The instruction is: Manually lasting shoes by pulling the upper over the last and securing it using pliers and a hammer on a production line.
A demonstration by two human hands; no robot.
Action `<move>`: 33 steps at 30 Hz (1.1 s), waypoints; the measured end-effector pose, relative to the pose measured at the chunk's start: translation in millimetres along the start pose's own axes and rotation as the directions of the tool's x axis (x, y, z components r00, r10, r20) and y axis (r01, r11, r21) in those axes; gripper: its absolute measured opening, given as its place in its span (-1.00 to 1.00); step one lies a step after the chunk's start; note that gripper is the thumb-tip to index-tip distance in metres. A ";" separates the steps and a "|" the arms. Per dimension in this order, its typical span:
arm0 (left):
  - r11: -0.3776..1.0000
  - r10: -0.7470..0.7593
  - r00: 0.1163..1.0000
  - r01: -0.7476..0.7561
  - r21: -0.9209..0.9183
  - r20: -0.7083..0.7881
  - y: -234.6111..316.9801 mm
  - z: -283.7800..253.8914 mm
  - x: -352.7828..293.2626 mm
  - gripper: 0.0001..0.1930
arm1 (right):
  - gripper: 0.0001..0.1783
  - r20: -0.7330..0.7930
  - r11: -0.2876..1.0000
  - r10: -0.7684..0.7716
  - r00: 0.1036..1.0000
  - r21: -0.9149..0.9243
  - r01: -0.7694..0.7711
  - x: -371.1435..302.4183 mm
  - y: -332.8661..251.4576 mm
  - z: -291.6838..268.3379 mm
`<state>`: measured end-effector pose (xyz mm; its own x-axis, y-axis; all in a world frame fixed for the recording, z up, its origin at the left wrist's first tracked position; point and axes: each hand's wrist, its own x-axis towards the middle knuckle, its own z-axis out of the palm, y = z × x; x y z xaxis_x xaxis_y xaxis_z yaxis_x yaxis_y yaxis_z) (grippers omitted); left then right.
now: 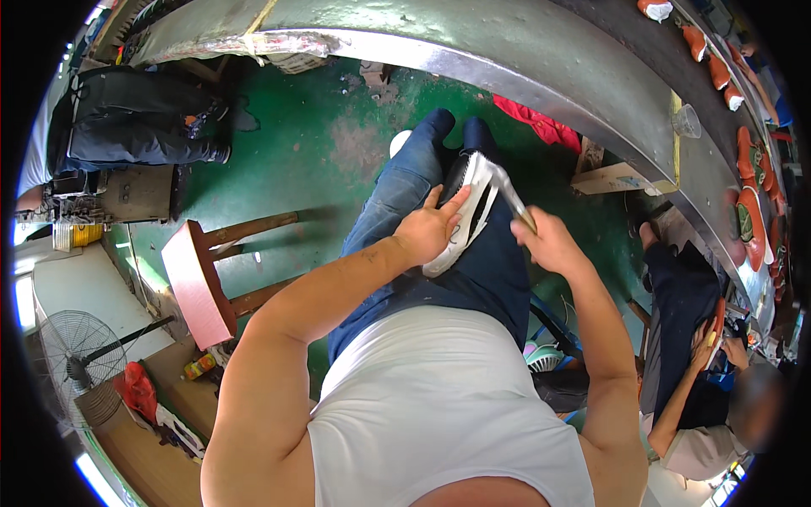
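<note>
Across my thighs lies a white shoe upper [456, 247], with a black part and a jagged, stitched-looking edge near its far end. My left hand [427, 228] presses on its left side, thumb and fingers gripping it. In my right hand [545, 241] is a hammer [512, 194], held by its short wooden handle. The hammer's metal head is against or just above the far end of the shoe; blur hides whether they touch. My palm and fingers hide part of the shoe's left side.
A long metal-edged bench [439, 55] curves ahead, with orange shoes [748, 211] along its right side. To the left stand a pink-topped wooden stool [196, 283] and a fan [76, 355]. A co-worker [684, 380] sits at right; another person's dark-trousered legs [139, 118] are at far left.
</note>
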<state>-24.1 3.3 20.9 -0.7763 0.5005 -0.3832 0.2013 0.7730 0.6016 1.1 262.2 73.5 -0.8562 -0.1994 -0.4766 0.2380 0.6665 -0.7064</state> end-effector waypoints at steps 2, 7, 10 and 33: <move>0.998 0.043 0.999 -0.043 0.046 -0.015 5.2 -2.9 1.8 -0.39 | -0.73 -0.178 0.988 -0.143 0.974 0.036 0.152 9.4 -2.3 19.3; 0.993 -0.014 0.994 0.000 0.121 0.110 12.7 -12.0 -7.6 -0.41 | -0.57 -0.135 0.934 -0.230 0.964 -0.310 0.180 40.3 19.0 38.2; 0.874 -0.249 0.958 0.160 -0.458 -0.140 -1.6 16.7 -25.7 -0.29 | -0.57 -0.137 0.939 -0.262 0.955 -0.265 0.220 33.6 18.6 38.7; 0.565 0.147 0.831 -0.515 -0.644 -0.536 47.9 -112.6 9.0 -0.41 | -0.63 -0.390 0.735 0.016 0.920 0.629 0.254 -51.4 66.5 104.3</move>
<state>-88.7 0.9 125.2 -0.9360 0.3205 0.1456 0.1291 -0.0723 0.9890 108.8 241.8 -3.5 -0.9633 0.1077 -0.2459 0.2460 -0.0123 -0.9692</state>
